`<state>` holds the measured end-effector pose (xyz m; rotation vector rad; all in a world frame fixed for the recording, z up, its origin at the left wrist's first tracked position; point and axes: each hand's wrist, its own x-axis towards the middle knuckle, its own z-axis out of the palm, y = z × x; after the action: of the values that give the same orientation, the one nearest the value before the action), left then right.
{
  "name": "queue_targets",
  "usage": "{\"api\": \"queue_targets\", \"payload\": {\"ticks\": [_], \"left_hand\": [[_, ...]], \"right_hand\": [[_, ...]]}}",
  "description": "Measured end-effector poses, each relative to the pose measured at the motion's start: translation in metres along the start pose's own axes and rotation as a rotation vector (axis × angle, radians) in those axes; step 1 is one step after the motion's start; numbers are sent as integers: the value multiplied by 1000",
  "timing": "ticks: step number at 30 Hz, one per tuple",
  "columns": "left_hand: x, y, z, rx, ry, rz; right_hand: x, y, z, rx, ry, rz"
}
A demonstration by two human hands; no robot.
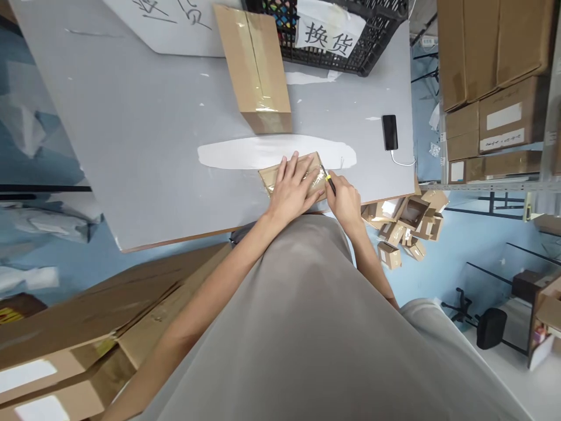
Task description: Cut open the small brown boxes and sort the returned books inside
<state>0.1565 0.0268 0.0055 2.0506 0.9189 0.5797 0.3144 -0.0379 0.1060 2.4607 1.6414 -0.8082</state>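
A small flat cardboard package [312,168] with shiny clear tape lies at the near edge of the grey table. Spread over its top is my left hand [289,187], fingers stretched out and pressing it down. My right hand [344,202] grips a utility knife [330,183] with a dark handle and a yellow band. The knife's blade end meets the package's right edge; how deep it sits I cannot tell.
A taped carton [263,64] and a black plastic crate [368,41] with a paper sign stand farther back on the table [144,134]. At right lies a phone [390,133] on a white cable. Small boxes [390,255] are heaped on the floor; large cartons [131,298] stand at lower left.
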Motion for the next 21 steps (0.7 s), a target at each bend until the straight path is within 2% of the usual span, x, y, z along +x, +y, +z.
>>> {"api": "queue_targets", "payload": {"ticks": [7,13,21], "left_hand": [[1,2,1,-20,2,-1],[1,3,3,-53,28,-12],[0,2,8,-56,47,-10]], "right_hand": [[1,-18,-7,-92,-41,58],[5,-38,-4,-148,-29,140],[2,-33,-6,-181,-43,160]]}}
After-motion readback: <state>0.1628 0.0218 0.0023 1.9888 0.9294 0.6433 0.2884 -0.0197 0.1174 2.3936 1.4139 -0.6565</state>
